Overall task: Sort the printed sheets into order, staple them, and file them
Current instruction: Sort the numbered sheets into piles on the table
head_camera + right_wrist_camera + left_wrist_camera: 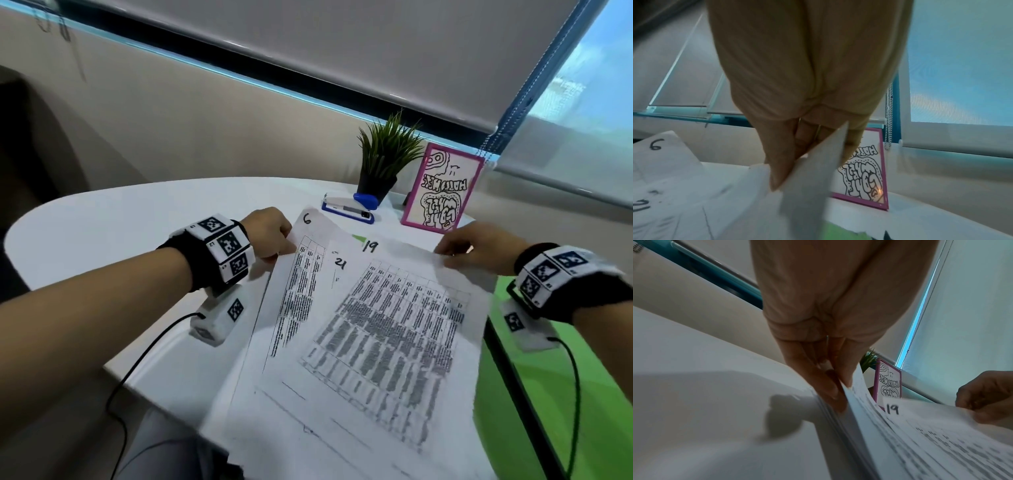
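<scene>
Printed sheets [370, 325] with hand-written numbers lie fanned over the white table's near edge. The sheet marked 6 [308, 240] sticks out at the left, with 21 and 19 on the sheets over it. My left hand [270, 234] pinches the top left edge of the stack [849, 402] between thumb and fingers. My right hand [479, 246] pinches the top right corner of the upper sheets [813, 170]. A blue and white stapler [349, 207] lies behind the sheets. A green folder [548, 377] lies under the sheets at the right.
A potted plant [383, 161] and a pink-framed drawing [442, 190] stand at the back of the round white table [120, 219]. Window blinds hang behind them. Cables run from both wrist units over the table's near edge.
</scene>
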### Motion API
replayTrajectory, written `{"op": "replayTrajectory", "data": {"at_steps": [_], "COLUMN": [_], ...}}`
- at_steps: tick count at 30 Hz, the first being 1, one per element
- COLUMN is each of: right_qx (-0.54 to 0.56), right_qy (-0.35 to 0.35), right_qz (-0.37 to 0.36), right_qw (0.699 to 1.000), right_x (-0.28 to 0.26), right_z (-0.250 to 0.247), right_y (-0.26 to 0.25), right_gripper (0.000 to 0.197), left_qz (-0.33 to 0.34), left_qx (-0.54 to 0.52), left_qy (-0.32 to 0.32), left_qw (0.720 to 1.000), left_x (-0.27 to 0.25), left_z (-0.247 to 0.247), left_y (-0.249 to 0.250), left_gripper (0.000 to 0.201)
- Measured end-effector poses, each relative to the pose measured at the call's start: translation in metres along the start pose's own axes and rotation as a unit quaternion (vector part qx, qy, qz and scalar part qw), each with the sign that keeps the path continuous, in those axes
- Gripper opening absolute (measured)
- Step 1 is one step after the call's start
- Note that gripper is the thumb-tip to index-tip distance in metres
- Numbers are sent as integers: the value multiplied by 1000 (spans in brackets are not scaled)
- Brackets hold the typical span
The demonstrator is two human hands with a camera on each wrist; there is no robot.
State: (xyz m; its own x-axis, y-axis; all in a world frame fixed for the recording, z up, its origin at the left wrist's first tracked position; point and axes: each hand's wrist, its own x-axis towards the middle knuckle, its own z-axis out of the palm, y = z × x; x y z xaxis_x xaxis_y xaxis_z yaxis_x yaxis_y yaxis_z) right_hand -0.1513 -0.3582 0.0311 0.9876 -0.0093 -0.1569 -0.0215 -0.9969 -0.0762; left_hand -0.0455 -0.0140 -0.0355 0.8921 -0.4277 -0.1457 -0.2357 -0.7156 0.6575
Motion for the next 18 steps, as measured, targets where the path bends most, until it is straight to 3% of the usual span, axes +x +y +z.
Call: {"op": "replayTrajectory", "data": {"at_steps": [8, 11, 13, 15, 18], "right_qx": [0, -21, -14, 35, 63], "right_qy": [39, 55, 61, 31, -38], "right_qz": [-12, 10, -23, -54, -44], "right_qw": [999, 998, 998, 997, 996], "right_x": [18, 27, 30, 30, 35], "right_z": [39, 51, 53, 52, 57], "right_y": [-25, -35, -47, -62, -74], "right_gripper": [13, 27, 40, 49, 57], "left_qz": [9, 11, 10, 12, 11], "left_qx": [6, -30, -59, -47, -20], "left_qy": [5, -17, -56, -86, -85], "left_qw": [1000, 999, 997, 995, 996], "left_x": [-1, 0, -1, -4, -6], "left_z": [6, 4, 1, 1, 3], "left_y": [8, 7, 5, 5, 7], "left_gripper": [23, 23, 21, 13, 10]}}
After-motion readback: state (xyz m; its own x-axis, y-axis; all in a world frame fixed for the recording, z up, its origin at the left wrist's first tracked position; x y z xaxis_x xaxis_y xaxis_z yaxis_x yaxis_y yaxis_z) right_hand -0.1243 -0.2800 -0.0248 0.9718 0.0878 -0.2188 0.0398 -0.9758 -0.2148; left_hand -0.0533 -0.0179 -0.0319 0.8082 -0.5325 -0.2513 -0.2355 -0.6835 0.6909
